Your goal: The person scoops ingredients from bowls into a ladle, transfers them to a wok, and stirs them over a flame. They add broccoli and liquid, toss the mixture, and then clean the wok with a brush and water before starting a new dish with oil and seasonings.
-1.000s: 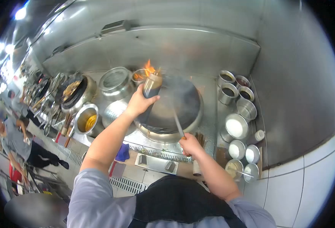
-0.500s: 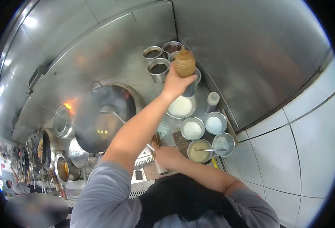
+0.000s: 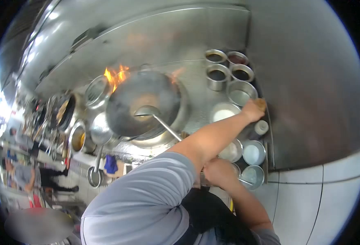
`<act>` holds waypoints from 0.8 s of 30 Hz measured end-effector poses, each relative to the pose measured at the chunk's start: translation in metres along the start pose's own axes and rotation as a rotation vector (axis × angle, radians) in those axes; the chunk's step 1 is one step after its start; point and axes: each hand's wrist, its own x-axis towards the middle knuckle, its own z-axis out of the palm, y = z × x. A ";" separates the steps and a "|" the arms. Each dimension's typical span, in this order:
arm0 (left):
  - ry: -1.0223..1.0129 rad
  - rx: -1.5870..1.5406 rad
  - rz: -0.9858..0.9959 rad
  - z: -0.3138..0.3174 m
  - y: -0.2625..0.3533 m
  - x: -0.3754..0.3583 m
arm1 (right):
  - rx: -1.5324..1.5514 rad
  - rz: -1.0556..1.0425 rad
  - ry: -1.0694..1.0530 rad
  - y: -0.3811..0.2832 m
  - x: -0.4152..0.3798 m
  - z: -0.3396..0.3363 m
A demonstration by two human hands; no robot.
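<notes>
My left hand (image 3: 251,111) is closed round a brown squeeze bottle (image 3: 261,103), low beside the sauce pots near the steel side wall. Most of the bottle is hidden by the hand. My left forearm crosses above my right hand (image 3: 218,171), which is closed at the handle end of a ladle (image 3: 167,126). The left arm covers part of that handle. Over the smoking wok (image 3: 120,110) hangs the ladle's bowl, above some light brown food that is blurred by smoke.
Flames (image 3: 115,77) rise behind the wok. Metal pots of dark sauce (image 3: 216,75) stand at the back right, with a white-filled bowl (image 3: 224,113) nearer. A capped bottle (image 3: 261,127) stands by the wall. Left are a perforated skimmer (image 3: 101,128) and two people (image 3: 24,173).
The brown bottle in my left hand has gone from held up above the pots to low by the side wall. My view has swung left, and the flames are larger.
</notes>
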 end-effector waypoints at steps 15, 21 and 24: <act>0.170 -0.321 -0.012 -0.221 -0.063 -0.357 | 0.143 0.210 0.188 -0.056 0.169 0.046; 0.325 -0.629 -0.342 -0.222 -0.163 -0.517 | 0.965 0.319 -0.288 -0.061 0.133 0.040; 0.478 -0.750 -0.470 -0.221 -0.193 -0.589 | 0.603 0.375 -0.066 -0.088 0.110 0.023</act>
